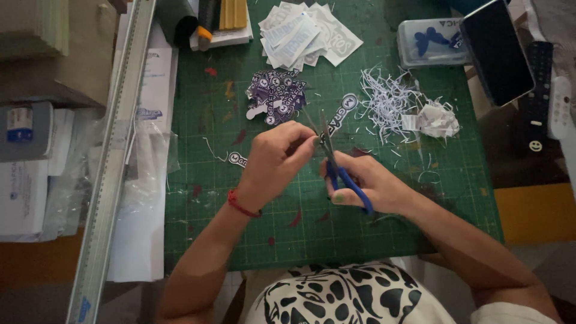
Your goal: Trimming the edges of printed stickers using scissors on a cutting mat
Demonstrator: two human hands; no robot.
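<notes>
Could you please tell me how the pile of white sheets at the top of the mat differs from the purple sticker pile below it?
The white sheet pile holds larger, roughly rectangular uncut pieces; the purple sticker pile holds small pieces trimmed to shape. The white pile looks pale with faint print; the purple pile is dark with white marks. The white pile lies farther from the hands. Both rest loosely heaped on the green cutting mat.

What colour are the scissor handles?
Blue, seen in the head view: the scissors sit in the right hand, handles looped around the fingers.
</notes>
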